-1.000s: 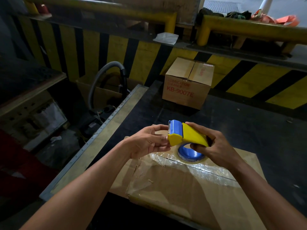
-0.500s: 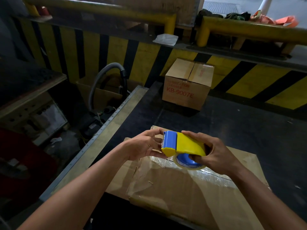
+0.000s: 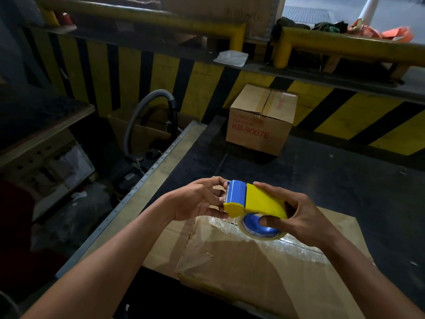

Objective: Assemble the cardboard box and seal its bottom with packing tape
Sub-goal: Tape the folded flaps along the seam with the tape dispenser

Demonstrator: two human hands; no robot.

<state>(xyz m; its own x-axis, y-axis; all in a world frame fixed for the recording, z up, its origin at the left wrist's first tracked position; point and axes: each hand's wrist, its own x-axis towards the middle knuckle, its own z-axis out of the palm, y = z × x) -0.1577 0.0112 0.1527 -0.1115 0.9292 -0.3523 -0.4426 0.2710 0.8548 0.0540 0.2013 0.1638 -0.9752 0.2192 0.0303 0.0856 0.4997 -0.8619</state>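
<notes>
Your right hand grips the dispenser just above the box lying on the table, left hand pinching at its blade end: peel the tape tail clear of the teeth, draw it straight, and start it beyond the seam's end.
</notes>
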